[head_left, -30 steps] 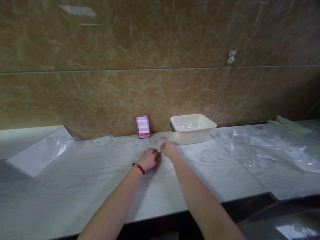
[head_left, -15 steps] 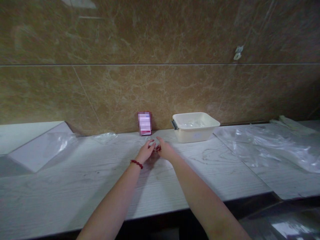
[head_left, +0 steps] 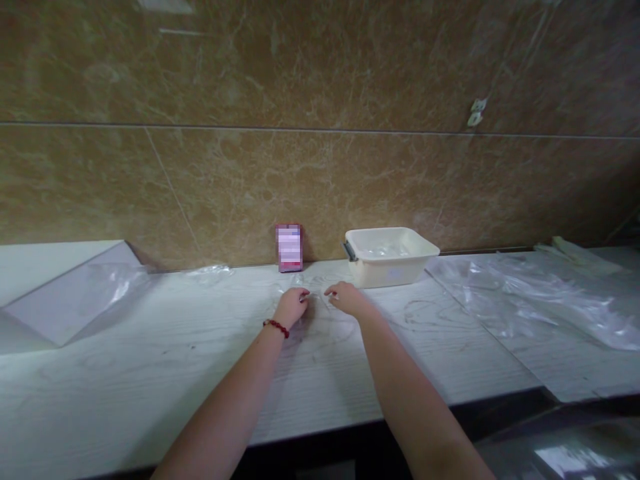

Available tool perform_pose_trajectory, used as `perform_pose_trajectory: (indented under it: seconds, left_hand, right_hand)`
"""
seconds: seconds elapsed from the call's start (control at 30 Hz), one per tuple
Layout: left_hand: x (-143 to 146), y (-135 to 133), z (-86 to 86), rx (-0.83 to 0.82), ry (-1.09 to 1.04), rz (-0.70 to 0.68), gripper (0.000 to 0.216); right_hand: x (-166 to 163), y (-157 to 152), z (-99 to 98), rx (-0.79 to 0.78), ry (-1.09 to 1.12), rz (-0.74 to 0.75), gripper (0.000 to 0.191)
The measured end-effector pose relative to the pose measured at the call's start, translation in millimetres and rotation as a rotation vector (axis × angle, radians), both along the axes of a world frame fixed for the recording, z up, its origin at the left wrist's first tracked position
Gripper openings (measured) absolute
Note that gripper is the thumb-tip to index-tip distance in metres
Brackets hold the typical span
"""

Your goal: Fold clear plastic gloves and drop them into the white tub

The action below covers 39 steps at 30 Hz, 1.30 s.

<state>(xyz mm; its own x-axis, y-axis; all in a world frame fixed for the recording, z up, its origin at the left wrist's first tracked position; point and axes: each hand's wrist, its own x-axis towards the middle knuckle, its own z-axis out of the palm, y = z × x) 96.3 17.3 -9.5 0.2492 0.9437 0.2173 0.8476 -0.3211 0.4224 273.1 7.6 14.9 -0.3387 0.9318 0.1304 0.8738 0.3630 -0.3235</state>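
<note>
Both of my hands are above the white wood-grain countertop, a little apart from each other, in front of the phone. My left hand (head_left: pixel 291 305), with a red bead bracelet (head_left: pixel 277 327) at the wrist, is closed in a pinch on see-through plastic film (head_left: pixel 315 295). From the right, my right hand (head_left: pixel 346 298) pinches the other side of this film with curled fingers. The film is thin and so clear that its outline is hard to make out. A phone-like device (head_left: pixel 289 247) with a blurred screen and red edge leans upright against the wall behind.
Right of my hands stands a cream plastic tub (head_left: pixel 400 275) with a grey handle and clear plastic inside. Crumpled clear sheeting (head_left: pixel 540 293) covers the counter (head_left: pixel 200 387) farther right. A white angled box (head_left: pixel 75 293) and a crumpled clear plastic piece (head_left: pixel 209 274) lie left.
My hands were close together and have moved apart, the right one shifting rightward. Clear film now shows between them. The tub and phone have stayed in place.
</note>
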Motion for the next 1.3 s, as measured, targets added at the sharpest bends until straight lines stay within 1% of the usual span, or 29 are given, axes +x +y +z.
perform_pose_trajectory:
  seconds: [0.23,0.4,0.6,0.8,0.97,1.03,1.1,1.2,1.3]
  left_hand:
    - [-0.1,1.6,-1.0,0.009,0.059,-0.016,0.032]
    - [-1.6,1.1,-0.5,0.009,0.077,0.003,0.033]
    - [-7.5,2.1,0.1,-0.012,0.09,0.067,0.032]
    - [-9.1,0.9,2.2,-0.019,0.122,0.068,0.029]
    - [-11.2,-3.1,7.4,0.025,0.187,0.066,0.028]
    - [-12.2,-5.6,9.1,0.064,0.243,0.034,0.031]
    - [-13.1,-8.5,9.3,0.076,0.323,-0.035,0.032]
    - [-14.7,-12.6,7.2,-0.002,0.421,-0.138,0.033]
    - [-15.8,-16.0,5.7,-0.065,0.456,-0.187,0.036]
  right_hand:
    - [-7.5,-7.2,-1.9,-0.024,-0.097,0.051,0.03]
    - [-8.5,-9.6,-1.1,-0.084,-0.12,0.05,0.034]
    - [-7.5,-8.5,-1.7,-0.104,-0.062,0.06,0.041]
    - [-7.6,-7.5,-3.8,-0.119,-0.054,0.036,0.038]
    - [-6.4,-4.7,-8.1,-0.129,-0.069,0.036,0.039]
    - [-6.4,-4.9,-7.4,-0.134,-0.075,0.041,0.04]
    - [-6.5,-5.8,-5.7,-0.142,-0.078,0.048,0.041]
    - [-6.3,-6.7,-3.8,-0.152,-0.085,0.052,0.041]
    - [-6.1,-5.4,-5.2,-0.13,-0.094,0.022,0.04]
